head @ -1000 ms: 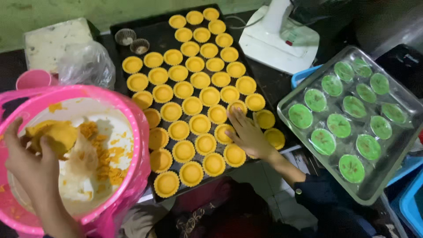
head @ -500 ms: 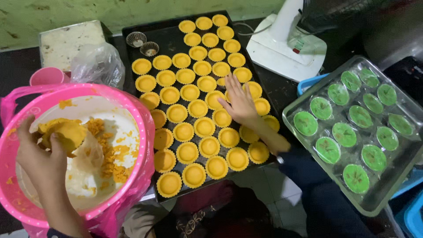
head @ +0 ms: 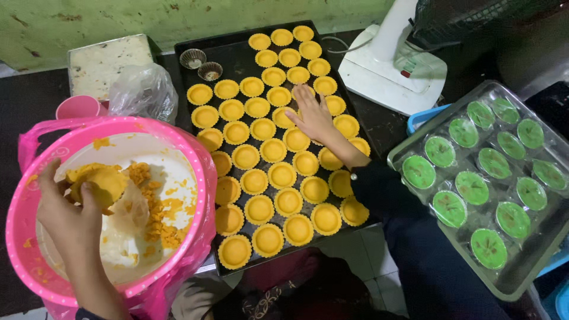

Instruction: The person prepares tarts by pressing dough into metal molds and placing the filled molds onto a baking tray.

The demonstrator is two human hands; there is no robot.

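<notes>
Now left hand [head: 68,216] pinching yellow dough [head: 98,184] in pink bowl [head: 195,178]; right hand [head: 314,115] spread flat on tart shells [head: 272,151]

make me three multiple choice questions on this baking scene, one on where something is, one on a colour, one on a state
1. Where is the left hand?
A. inside the pink basin, on the lump of yellow dough
B. on the white fan base
C. on the clear tray

2. What colour are the fillings in the cups on the clear tray?
A. red
B. green
C. white

3. What state are the two fluted metal moulds at the far left corner of the black tray in?
A. lined with yellow dough
B. stacked one in the other
C. empty and unlined

Answers:
1. A, its fingers close on the dough inside the basin.
2. B, every cup shows a green top.
3. C, both show bare dark insides, side by side, unlike the yellow tart shells near them.
</notes>
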